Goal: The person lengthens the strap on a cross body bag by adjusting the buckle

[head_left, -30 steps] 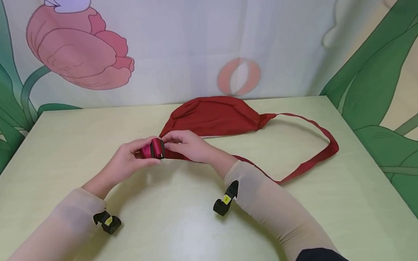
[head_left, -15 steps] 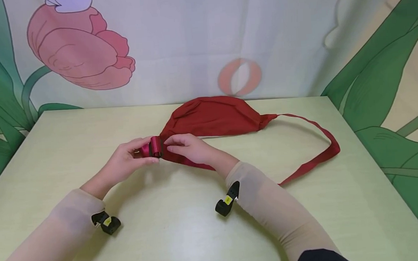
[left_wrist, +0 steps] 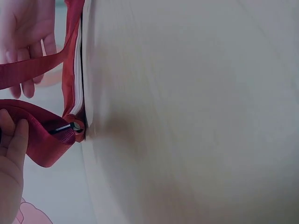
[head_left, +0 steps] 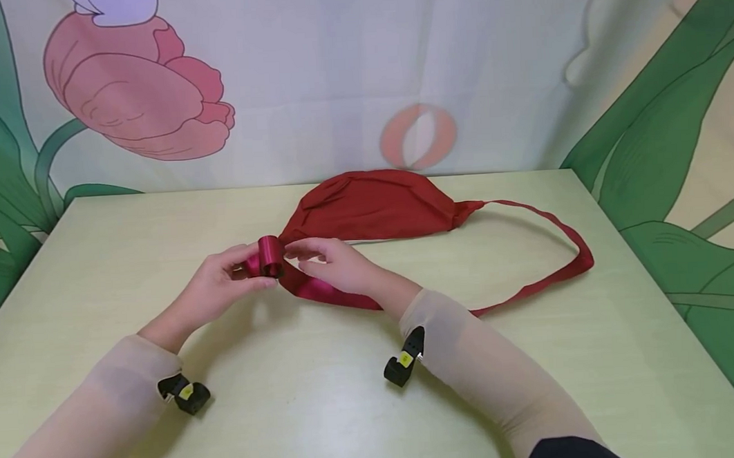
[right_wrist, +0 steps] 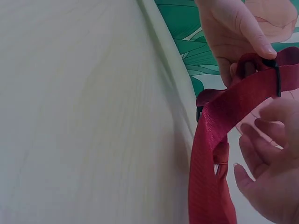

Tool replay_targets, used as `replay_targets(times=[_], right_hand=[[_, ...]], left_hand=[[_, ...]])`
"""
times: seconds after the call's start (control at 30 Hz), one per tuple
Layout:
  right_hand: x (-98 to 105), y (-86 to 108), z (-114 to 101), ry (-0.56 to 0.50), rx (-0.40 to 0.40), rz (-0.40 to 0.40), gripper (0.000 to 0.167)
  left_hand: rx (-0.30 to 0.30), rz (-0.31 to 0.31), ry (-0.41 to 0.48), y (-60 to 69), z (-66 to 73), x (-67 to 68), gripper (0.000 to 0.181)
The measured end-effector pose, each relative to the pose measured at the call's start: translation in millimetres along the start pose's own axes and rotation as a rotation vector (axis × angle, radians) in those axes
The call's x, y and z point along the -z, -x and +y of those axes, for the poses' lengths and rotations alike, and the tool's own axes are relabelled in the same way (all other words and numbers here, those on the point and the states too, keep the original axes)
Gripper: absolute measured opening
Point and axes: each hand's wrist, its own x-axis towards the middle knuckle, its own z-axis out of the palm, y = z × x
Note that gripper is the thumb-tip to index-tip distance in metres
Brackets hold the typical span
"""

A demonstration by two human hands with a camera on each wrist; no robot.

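A red waist bag [head_left: 372, 208] lies at the back of the table, its long strap [head_left: 562, 270] looping off to the right. My left hand [head_left: 214, 282] grips the strap's left end, where the webbing folds into an upright loop [head_left: 271, 256]. A black strap slider [right_wrist: 278, 81] sits on that webbing in the right wrist view; another dark fitting shows at the bag's end. My right hand [head_left: 344, 266] is just right of the loop, fingers loosely bent and pinching nothing visible. The left wrist view shows those right fingers [left_wrist: 30, 51] extended behind a strap length.
The pale table [head_left: 326, 397] runs back to a white curtain [head_left: 309, 73] with printed flowers and leaves. A small black camera [head_left: 192, 397] sticks out from the left wrist, another camera [head_left: 399, 369] from the right.
The folded loop at the left hand has risen and grown larger, and its slider no longer shows in the head view. The right fingers have drawn off it slightly; the near strap length sags lower.
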Motion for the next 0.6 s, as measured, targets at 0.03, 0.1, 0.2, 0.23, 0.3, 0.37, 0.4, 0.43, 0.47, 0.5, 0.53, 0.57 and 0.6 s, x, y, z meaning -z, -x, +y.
replay_targets(times=[0.03, 0.1, 0.2, 0.23, 0.3, 0.37, 0.4, 0.43, 0.47, 0.5, 0.53, 0.57, 0.6], right_hand=[[-1, 1.2, -1, 0.039, 0.003, -0.014, 0.041], [-3, 3.2, -3, 0.13, 0.001, -0.037, 0.05], [-10, 3.4, -8, 0.211, -0.001, -0.061, 0.061], [-12, 3.3, -10, 0.229, 0.003, -0.056, 0.059], [-15, 3.1, -13, 0.253, 0.009, -0.034, 0.05], [-17, 3.0, -15, 0.258, 0.016, -0.006, 0.041], [-17, 3.2, -16, 0.253, 0.017, 0.007, 0.04], [-17, 3.3, -17, 0.251, 0.016, 0.017, 0.039], [-17, 3.4, -17, 0.245, 0.013, 0.021, 0.04], [-17, 3.6, -17, 0.24, 0.012, 0.023, 0.042], [-16, 3.6, -17, 0.234, 0.01, 0.022, 0.043], [-16, 3.5, -17, 0.239, 0.012, 0.025, 0.044], [-16, 3.3, -17, 0.25, 0.017, 0.029, 0.043]], left_hand=[[0.003, 0.003, -0.006, 0.3, 0.2, 0.1, 0.049], [0.002, 0.008, -0.007, 0.8, 0.5, -0.1, 0.05], [-0.004, 0.013, 0.002, 0.7, 0.2, -0.3, 0.05], [-0.008, 0.017, 0.005, 0.8, 0.4, -0.5, 0.049], [-0.017, 0.023, -0.001, 0.9, 0.8, -1.0, 0.049], [-0.028, 0.026, -0.023, 0.8, 1.8, -1.6, 0.048], [-0.033, 0.025, -0.039, 0.8, 2.5, -1.8, 0.048], [-0.04, 0.025, -0.06, 0.9, 3.3, -1.9, 0.048], [-0.047, 0.023, -0.08, 0.9, 4.0, -2.0, 0.048], [-0.053, 0.021, -0.098, 1.2, 4.9, -1.9, 0.047], [-0.061, 0.023, -0.125, 1.4, 5.6, -1.6, 0.044], [-0.068, 0.026, -0.15, 1.6, 6.5, -1.2, 0.042], [-0.073, 0.03, -0.174, 1.8, 7.3, -0.8, 0.04]])
